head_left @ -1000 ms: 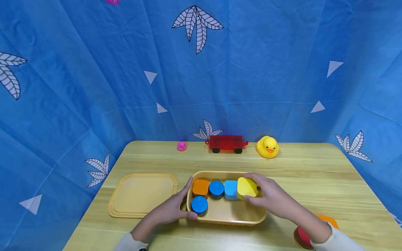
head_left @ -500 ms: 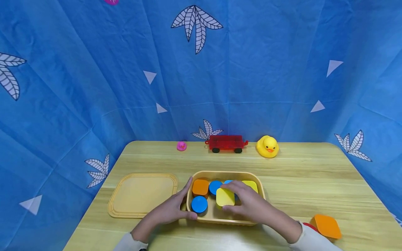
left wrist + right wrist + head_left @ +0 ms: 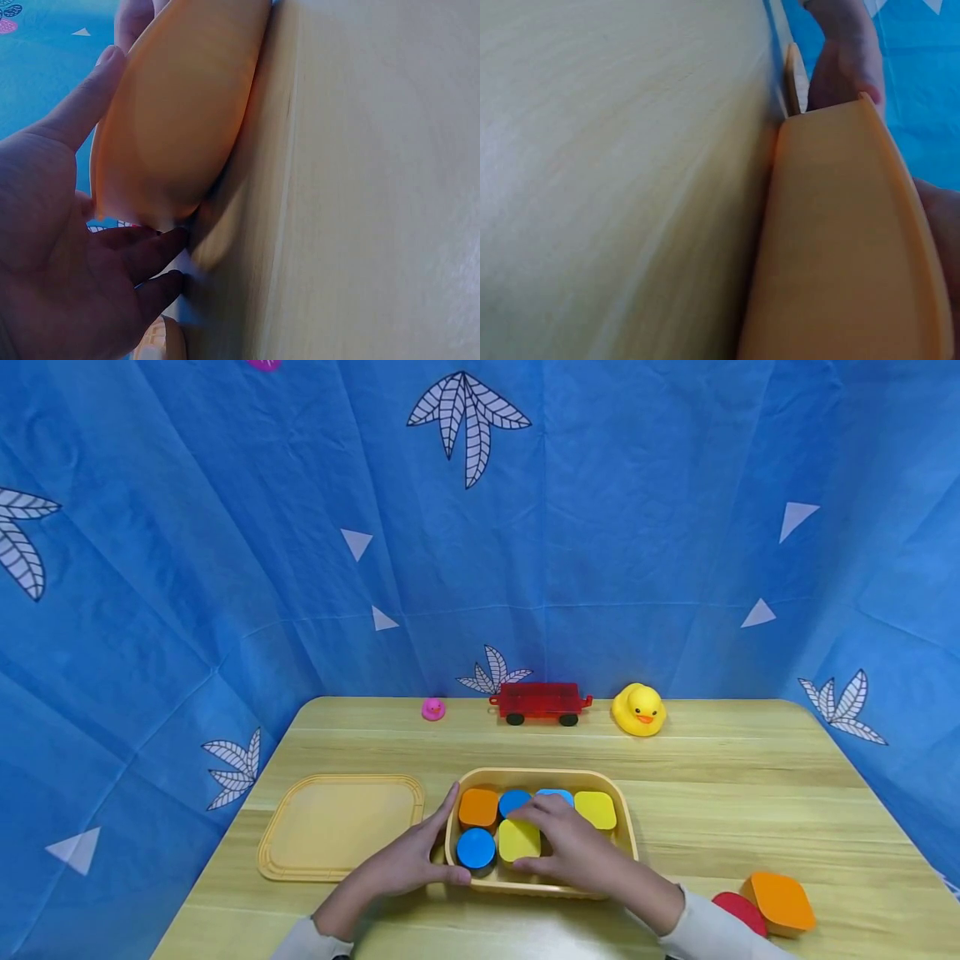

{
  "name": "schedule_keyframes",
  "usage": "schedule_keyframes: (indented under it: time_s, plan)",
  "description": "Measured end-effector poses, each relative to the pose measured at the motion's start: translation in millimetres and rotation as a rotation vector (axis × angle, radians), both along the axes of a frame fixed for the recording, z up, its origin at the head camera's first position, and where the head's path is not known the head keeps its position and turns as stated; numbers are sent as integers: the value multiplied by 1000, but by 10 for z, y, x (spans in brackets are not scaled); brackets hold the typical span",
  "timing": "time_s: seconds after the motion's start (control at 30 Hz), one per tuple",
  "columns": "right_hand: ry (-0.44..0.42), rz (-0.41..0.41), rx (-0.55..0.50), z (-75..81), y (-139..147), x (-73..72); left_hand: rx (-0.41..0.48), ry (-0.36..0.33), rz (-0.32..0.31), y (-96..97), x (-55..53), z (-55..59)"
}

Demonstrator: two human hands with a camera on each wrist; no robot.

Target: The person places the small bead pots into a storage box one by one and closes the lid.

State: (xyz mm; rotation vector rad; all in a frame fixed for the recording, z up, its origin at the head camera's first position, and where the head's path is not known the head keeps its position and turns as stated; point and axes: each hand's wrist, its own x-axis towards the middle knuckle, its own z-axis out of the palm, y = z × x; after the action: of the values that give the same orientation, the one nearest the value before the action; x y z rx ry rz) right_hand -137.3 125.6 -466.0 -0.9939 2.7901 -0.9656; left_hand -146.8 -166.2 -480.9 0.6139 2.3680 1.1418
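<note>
Because the fingers of the right hand (image 3: 570,847) bend over its far side and the thumb lies along its near side, the yellow block (image 3: 519,842) is pinched between them; whether its base touches the floor of the tan bin (image 3: 517,888) cannot be told. The block is inside the bin, to the right of the nearer blue round block (image 3: 476,848). From the right wrist, the bin's outer wall hides nearly all of the grip, leaving only a sliver of hand at the right edge.

Behind the right hand, the farther blue round block (image 3: 513,802) and the light blue block (image 3: 555,795) are partly covered. The second yellow block (image 3: 596,810) is near the bin's right end, and an orange block (image 3: 478,808) fills the far left corner.

The left hand (image 3: 412,860) holds the bin's left end, thumb at the near rim and fingers spread toward the far corner; its lower fingers are dim in the left wrist view. Both forearms come in from the near edge, their sleeves cut off by the frame. The right sleeve (image 3: 716,927) is beside a red round block (image 3: 742,913), which is partly hidden, with the other orange block (image 3: 780,900) just beyond.
</note>
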Motion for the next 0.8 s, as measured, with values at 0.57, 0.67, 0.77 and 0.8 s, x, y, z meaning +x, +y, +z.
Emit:
schedule_keyframes:
  time_s: [0.57, 0.67, 0.77, 0.8]
  plan:
    - [112, -42, 73, -68, -56, 28, 13, 4, -13, -10, 4, 2]
    - [103, -46, 79, -71, -56, 29, 14, 2, -12, -11, 3, -1]
    - [105, -45, 77, -68, -54, 31, 12, 4, -11, -10, -1, -8]
    - [105, -45, 76, -69, -52, 32, 12, 5, -10, -10, -3, -11]
